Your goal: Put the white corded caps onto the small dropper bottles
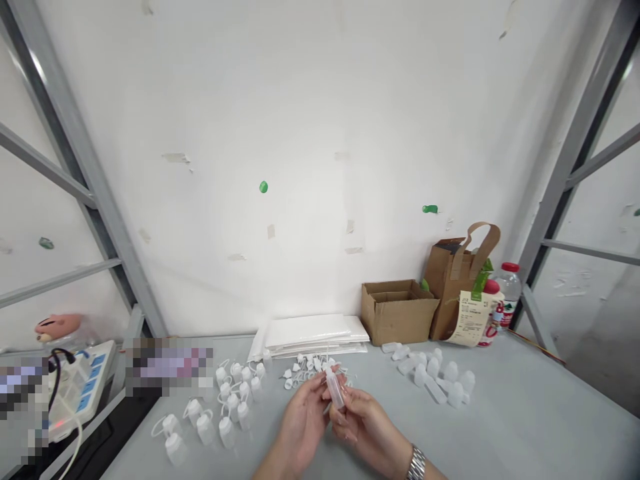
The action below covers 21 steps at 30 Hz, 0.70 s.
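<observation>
Both my hands meet low in the middle of the view over a grey table (525, 427). My right hand (367, 423), with a metal watch at the wrist, is closed around a small clear plastic bottle (336, 389) held upright. My left hand (303, 420) has its fingers curled at the bottle's top, pinching there; what it holds is too small to make out. Just behind the hands lies a heap of small white caps (307, 369). Capped bottles (225, 407) stand in a group to the left. Uncapped clear bottles (435, 377) lie to the right.
A stack of white bags (313, 333) lies against the wall. Beside it stand an open cardboard box (397, 310), a brown paper bag (457, 280) and a water bottle (507, 293). A power strip (85, 387) sits at the left. Grey shelf posts frame both sides.
</observation>
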Motion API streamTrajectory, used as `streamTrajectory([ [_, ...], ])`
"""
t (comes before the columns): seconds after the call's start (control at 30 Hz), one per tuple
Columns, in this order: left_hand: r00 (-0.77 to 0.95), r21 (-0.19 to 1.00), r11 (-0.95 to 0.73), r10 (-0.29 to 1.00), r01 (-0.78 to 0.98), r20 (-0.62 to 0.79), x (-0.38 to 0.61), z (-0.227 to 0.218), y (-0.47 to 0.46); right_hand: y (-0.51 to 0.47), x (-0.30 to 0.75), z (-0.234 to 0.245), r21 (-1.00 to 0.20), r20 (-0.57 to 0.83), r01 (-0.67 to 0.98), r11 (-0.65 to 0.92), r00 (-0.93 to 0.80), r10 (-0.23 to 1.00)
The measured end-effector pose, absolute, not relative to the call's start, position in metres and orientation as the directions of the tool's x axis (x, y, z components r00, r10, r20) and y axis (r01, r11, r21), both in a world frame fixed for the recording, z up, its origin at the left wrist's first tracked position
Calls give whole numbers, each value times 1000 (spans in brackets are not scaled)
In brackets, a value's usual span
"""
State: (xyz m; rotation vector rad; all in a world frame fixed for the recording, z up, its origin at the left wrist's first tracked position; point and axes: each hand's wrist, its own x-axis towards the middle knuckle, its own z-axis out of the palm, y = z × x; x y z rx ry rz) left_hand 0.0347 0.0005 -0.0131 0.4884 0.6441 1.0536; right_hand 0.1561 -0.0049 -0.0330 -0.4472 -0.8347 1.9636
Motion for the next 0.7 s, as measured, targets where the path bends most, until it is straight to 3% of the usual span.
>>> streamTrajectory([
  [0.37, 288, 675, 370, 928, -639, -236, 33, -16, 3, -3, 153, -36, -806, 57, -547, -226, -451, 891],
  [0.7, 302, 661, 391, 920, -641, -251, 33, -19, 4, -4, 153, -39, -755, 45, -590, -287, -483, 874],
])
